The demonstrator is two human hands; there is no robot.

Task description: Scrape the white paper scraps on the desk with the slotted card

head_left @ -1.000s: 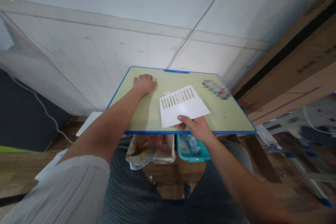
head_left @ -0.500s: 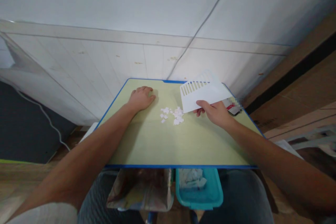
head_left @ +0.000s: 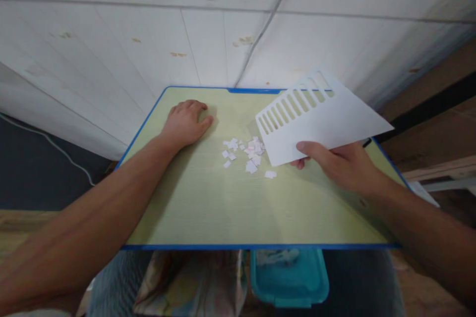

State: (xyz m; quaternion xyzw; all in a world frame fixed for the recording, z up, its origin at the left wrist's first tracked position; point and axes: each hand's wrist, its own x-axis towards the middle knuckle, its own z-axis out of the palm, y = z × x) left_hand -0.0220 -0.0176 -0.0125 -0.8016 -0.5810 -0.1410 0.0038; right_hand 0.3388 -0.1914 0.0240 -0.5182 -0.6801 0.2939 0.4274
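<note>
A white card (head_left: 320, 121) with a row of slots cut along its far edge is gripped in my right hand (head_left: 334, 161), thumb on top and fingers underneath. It tilts above the right half of the table, its lower left corner beside a loose pile of small white paper scraps (head_left: 253, 151). One scrap (head_left: 270, 174) lies apart, just below that corner. My left hand (head_left: 187, 121) rests on the tabletop at the far left, fingers spread, holding nothing.
The small table (head_left: 223, 208) has a pale yellow-green top with a blue edge. Beneath its front edge are a teal bin (head_left: 290, 285) with whitish contents and a patterned bag (head_left: 193, 287). A white panelled wall (head_left: 208, 49) with a grey cable (head_left: 260, 34) stands behind.
My view has tilted down and come closer to the table. The white card, still in my right hand, has turned and shows its slots more fully; a separate scrap shows below it.
</note>
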